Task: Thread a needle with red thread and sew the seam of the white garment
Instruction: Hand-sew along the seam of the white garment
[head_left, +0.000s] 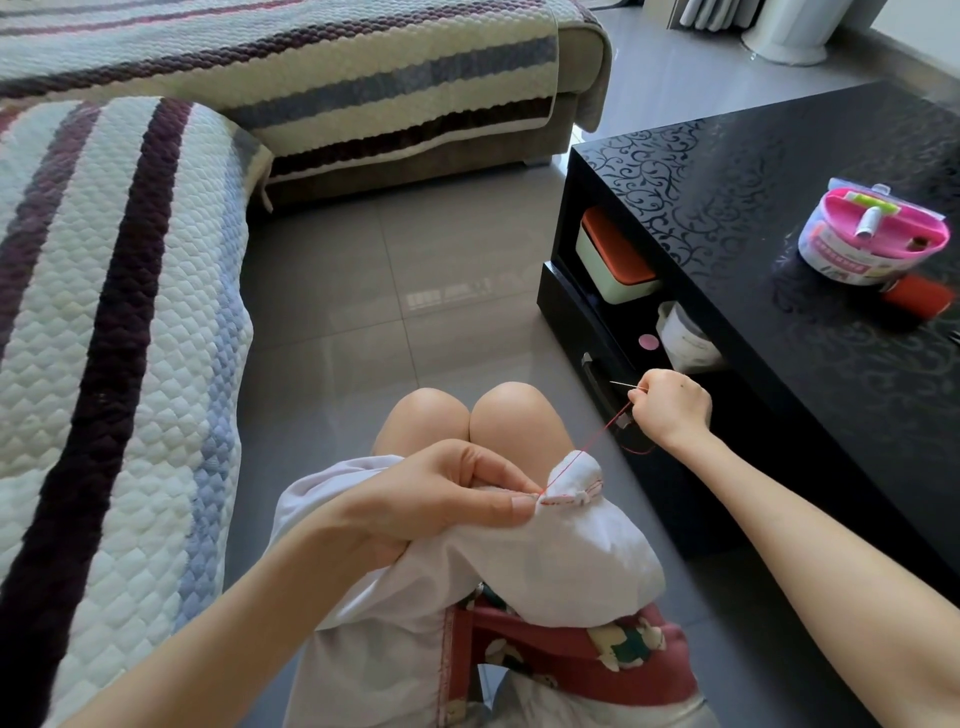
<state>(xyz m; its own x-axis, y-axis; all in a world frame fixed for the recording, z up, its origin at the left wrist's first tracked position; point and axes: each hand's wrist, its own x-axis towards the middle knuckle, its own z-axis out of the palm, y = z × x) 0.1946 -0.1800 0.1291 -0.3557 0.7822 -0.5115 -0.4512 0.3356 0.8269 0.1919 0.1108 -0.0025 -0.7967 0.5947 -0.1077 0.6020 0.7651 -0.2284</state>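
Grey tiled floor (415, 270) between a sofa (130, 312) under a striped quilted cover, at left, and a glossy black coffee table (779, 182) with a scrollwork pattern, at right. On the tabletop, a round pink sewing kit (872, 234), with a red thread spool (919, 296) lying just beside it. On the open shelf beneath, a pale box with an orange lid (613, 260).

Foreground: bare knees (467, 415), with the white garment (545, 561) draped over the lap. Left hand (436, 499) curled round a bunched fold of the garment, thumb and forefinger pinching the cloth right at the seam (566, 499), marked by a short row of red stitches. Right hand (670, 405) raised to the right, well apart from the cloth and in front of the table's drawer, fingers closed tight and pinching the needle (623, 385), tip to the left. Red thread (597, 441) drawn taut in a straight line from the seam up to the right hand, with a slack loop hanging below the wrist. Under the garment, patterned red fabric (571, 654) on the lap.
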